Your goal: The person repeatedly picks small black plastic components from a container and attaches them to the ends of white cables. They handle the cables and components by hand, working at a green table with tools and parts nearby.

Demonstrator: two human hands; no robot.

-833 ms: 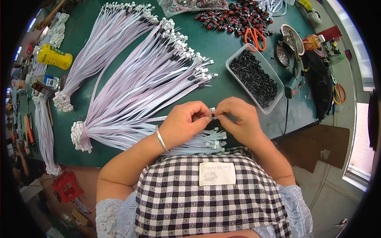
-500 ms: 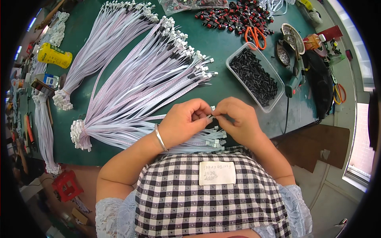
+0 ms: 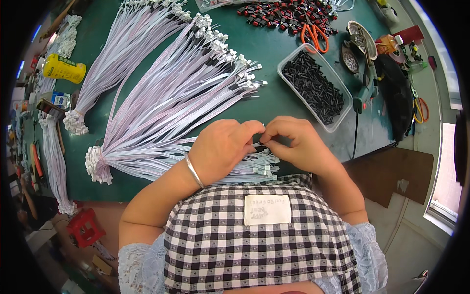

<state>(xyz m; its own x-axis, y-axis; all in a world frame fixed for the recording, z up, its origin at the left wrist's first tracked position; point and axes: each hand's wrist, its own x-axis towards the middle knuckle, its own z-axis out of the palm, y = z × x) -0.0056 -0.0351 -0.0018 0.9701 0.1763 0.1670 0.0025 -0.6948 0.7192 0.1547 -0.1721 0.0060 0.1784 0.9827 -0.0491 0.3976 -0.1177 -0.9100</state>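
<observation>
My left hand (image 3: 220,147) is closed, thumb and forefinger pinched on the end of a white cable. My right hand (image 3: 296,142) pinches at the same end, its fingertips meeting the left ones. A small white bit shows between them; the rest is hidden by the fingers. Under my hands lies a fan of flat white cables (image 3: 147,93), joined at the left in a cluster of white connectors (image 3: 98,165). Several of its far ends carry black pieces and white plugs. Other loose ends (image 3: 264,169) lie just below my hands, by the checked apron (image 3: 220,235).
A clear plastic tub (image 3: 280,66) of short black tubes (image 3: 313,88) stands beyond my right hand. Orange-handled scissors (image 3: 313,38) lie by a heap of red and black parts (image 3: 284,18). A green tool (image 3: 363,95) with a cord, a second cable bundle (image 3: 122,49) and a yellow bottle (image 3: 63,68) surround the work.
My left hand has turned, its back now more over the fingers. The right hand has shifted slightly up and left. Both still pinch at the same cable end.
</observation>
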